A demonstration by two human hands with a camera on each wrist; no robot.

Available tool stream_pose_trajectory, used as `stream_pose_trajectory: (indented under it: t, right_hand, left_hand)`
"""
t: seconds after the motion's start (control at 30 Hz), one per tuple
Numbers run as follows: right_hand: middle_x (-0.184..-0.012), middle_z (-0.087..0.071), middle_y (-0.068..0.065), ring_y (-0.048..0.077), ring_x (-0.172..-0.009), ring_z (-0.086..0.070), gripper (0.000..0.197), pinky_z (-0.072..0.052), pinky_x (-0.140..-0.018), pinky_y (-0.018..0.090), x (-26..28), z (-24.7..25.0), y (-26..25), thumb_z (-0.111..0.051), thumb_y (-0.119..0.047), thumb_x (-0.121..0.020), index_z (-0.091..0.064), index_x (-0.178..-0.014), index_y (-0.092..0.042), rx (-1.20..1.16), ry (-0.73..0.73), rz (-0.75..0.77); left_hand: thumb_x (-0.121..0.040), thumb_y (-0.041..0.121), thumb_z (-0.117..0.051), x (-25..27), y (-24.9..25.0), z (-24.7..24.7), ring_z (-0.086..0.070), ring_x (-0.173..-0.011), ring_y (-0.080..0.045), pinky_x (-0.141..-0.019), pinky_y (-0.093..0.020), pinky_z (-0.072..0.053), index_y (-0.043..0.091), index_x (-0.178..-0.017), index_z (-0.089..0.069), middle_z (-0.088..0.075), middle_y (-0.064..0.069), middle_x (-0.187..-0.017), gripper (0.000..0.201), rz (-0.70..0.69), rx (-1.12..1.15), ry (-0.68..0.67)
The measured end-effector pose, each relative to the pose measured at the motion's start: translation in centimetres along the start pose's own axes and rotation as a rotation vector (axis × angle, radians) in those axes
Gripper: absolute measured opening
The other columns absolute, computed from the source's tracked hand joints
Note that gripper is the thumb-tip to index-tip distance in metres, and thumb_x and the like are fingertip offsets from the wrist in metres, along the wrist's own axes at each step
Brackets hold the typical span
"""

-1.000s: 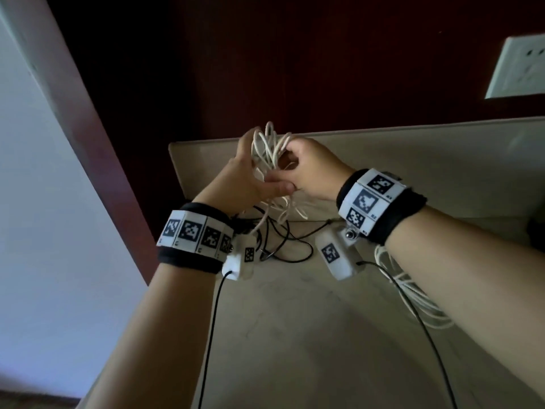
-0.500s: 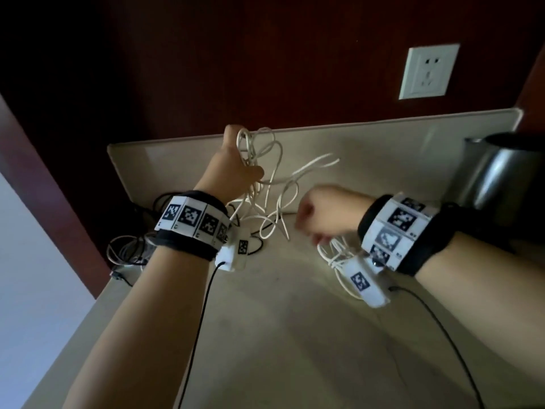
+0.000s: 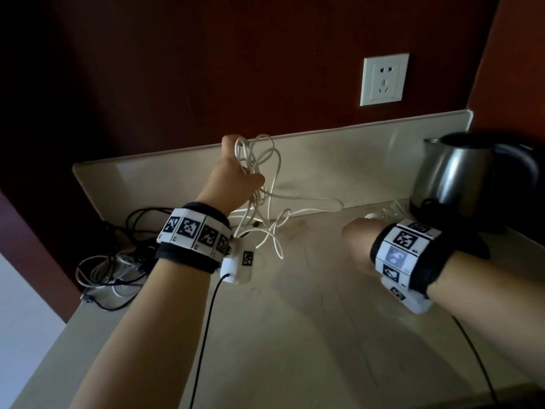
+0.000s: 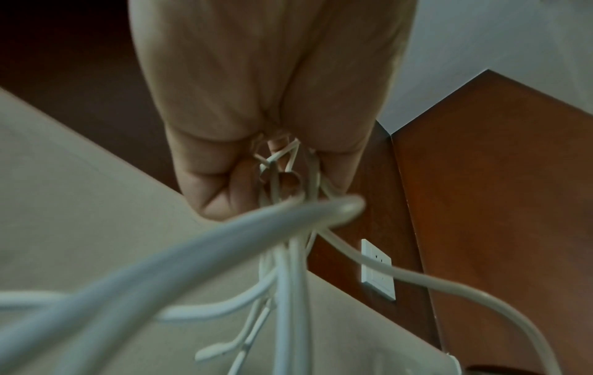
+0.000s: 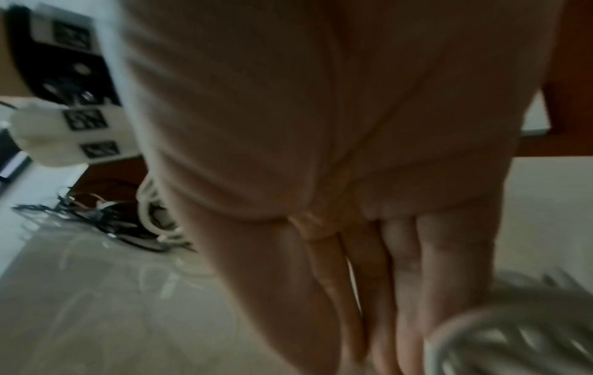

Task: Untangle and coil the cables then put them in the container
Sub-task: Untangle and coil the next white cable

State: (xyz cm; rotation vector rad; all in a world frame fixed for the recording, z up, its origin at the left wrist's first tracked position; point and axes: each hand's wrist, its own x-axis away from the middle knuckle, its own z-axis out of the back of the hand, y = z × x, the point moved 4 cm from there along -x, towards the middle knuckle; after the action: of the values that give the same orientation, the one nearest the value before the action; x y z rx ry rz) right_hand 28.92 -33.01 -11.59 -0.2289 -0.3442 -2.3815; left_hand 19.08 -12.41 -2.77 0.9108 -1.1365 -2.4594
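Observation:
My left hand (image 3: pixel 236 178) is raised above the beige counter and grips a tangled bundle of white cable (image 3: pixel 256 160). Loops and a loose end of it hang down to the counter. In the left wrist view the fingers (image 4: pixel 224 192) curl round the white cable (image 4: pixel 289 266). My right hand (image 3: pixel 359 234) is low at the right, next to a white coiled cable (image 3: pixel 389 212) beside the kettle. Its fingers (image 5: pixel 401 279) are straight, with the white coil (image 5: pixel 513 329) just to their right. No container is in view.
A pile of black and white cables (image 3: pixel 112 261) lies at the counter's left back corner. A steel kettle (image 3: pixel 472 178) stands at the back right. A wall socket (image 3: pixel 383 79) sits above the backsplash. The counter (image 3: pixel 295 335) drops off at its left edge.
My right hand has let go of the white bundle and moved right and down to the coil by the kettle. The left hand still holds the bundle up. The view has swung right.

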Motion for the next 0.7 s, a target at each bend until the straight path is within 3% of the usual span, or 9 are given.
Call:
stream_pose_trajectory:
  t: [0.1, 0.2, 0.3, 0.33, 0.4, 0.47, 0.53, 0.63, 0.7]
  right_hand:
    - [-0.125, -0.062, 0.011, 0.027, -0.115, -0.060, 0.033, -0.041, -0.081, 0.029, -0.8, -0.1, 1.8, -0.056, -0.022, -0.097, -0.059, -0.126, -0.007, -0.037, -0.042, -0.034]
    - [-0.108, -0.065, 0.001, 0.020, -0.098, -0.063, 0.041, -0.051, -0.089, 0.030, -0.8, 0.8, 0.6, -0.065, -0.037, -0.092, -0.061, -0.123, -0.011, -0.096, -0.090, 0.002]
    - [-0.125, -0.064, 0.003, 0.021, -0.109, -0.062, 0.060, -0.050, -0.096, 0.034, -0.8, 2.2, -1.4, -0.065, -0.054, -0.087, -0.056, -0.132, -0.014, -0.231, -0.049, 0.100]
    - [-0.119, -0.067, 0.004, 0.021, -0.104, -0.064, 0.060, -0.052, -0.093, 0.035, -0.8, 2.9, -2.0, -0.063, -0.059, -0.086, -0.060, -0.126, -0.014, -0.249, -0.019, 0.144]
    - [-0.090, -0.070, 0.002, 0.019, -0.081, -0.065, 0.053, -0.054, -0.074, 0.031, -0.9, 4.3, -2.4, -0.060, -0.067, -0.083, -0.068, -0.099, -0.017, -0.274, 0.035, 0.197]
    - [-0.068, -0.063, -0.001, 0.017, -0.062, -0.058, 0.049, -0.042, -0.056, 0.026, -0.8, 6.1, -2.4, -0.060, -0.068, -0.082, -0.066, -0.077, -0.020, -0.299, 0.106, 0.203]
    - [-0.066, -0.065, -0.002, 0.017, -0.061, -0.059, 0.047, -0.040, -0.055, 0.026, -0.5, 7.8, -1.9, -0.061, -0.066, -0.083, -0.071, -0.077, -0.020, -0.316, 0.164, 0.201]
    - [-0.072, -0.073, 0.000, 0.019, -0.069, -0.068, 0.037, -0.049, -0.062, 0.028, -0.6, 9.2, -0.8, -0.063, -0.052, -0.087, -0.076, -0.080, -0.018, -0.364, 0.212, 0.167]
    - [-0.066, -0.073, -0.001, 0.019, -0.065, -0.070, 0.033, -0.052, -0.062, 0.028, -0.9, 9.5, -0.1, -0.066, -0.043, -0.088, -0.075, -0.074, -0.014, -0.384, 0.212, 0.109]
  left_hand:
    - [-0.083, -0.003, -0.064, -0.1, -0.1, -1.2, -0.053, -0.052, -0.016, -0.052, -0.031, -0.050, 0.023, -0.122, -0.034, -0.052, -0.007, -0.077, 0.055, 0.035, 0.127, -0.025]
    - [-0.087, -0.005, -0.063, -0.2, -0.2, -2.6, -0.052, -0.051, -0.015, -0.057, -0.035, -0.049, 0.023, -0.121, -0.034, -0.052, -0.006, -0.072, 0.053, 0.091, 0.298, -0.061]
    - [-0.091, -0.003, -0.063, -0.5, -0.3, -3.3, -0.056, -0.055, -0.015, -0.054, -0.028, -0.050, 0.009, -0.124, -0.038, -0.054, -0.007, -0.073, 0.043, 0.173, 0.500, -0.089]
    - [-0.092, 0.000, -0.062, -0.5, -0.3, -3.4, -0.057, -0.056, -0.014, -0.054, -0.026, -0.050, 0.003, -0.120, -0.043, -0.055, -0.006, -0.072, 0.033, 0.191, 0.572, -0.105]
    - [-0.096, 0.004, -0.058, -0.6, -0.3, -3.4, -0.057, -0.058, -0.013, -0.057, -0.024, -0.052, 0.000, -0.103, -0.052, -0.055, -0.005, -0.070, 0.010, 0.204, 0.723, -0.134]
    - [-0.097, 0.007, -0.056, -0.8, -0.7, -3.1, -0.056, -0.064, -0.013, -0.061, -0.025, -0.051, 0.007, -0.110, -0.047, -0.057, -0.003, -0.074, 0.016, 0.221, 0.924, -0.114]
    - [-0.094, 0.009, -0.058, -0.9, -1.7, -2.9, -0.059, -0.067, -0.013, -0.067, -0.030, -0.051, 0.015, -0.113, -0.042, -0.061, -0.002, -0.077, 0.025, 0.253, 1.076, -0.074]
    - [-0.092, 0.012, -0.063, -0.3, -3.1, -3.0, -0.066, -0.073, -0.017, -0.071, -0.037, -0.058, 0.014, -0.105, -0.047, -0.062, -0.009, -0.093, 0.021, 0.365, 0.919, -0.077]
    - [-0.089, 0.020, -0.072, -0.2, -3.7, -2.8, -0.068, -0.082, -0.020, -0.070, -0.040, -0.059, 0.019, -0.120, -0.041, -0.062, -0.009, -0.106, 0.044, 0.426, 0.568, -0.113]
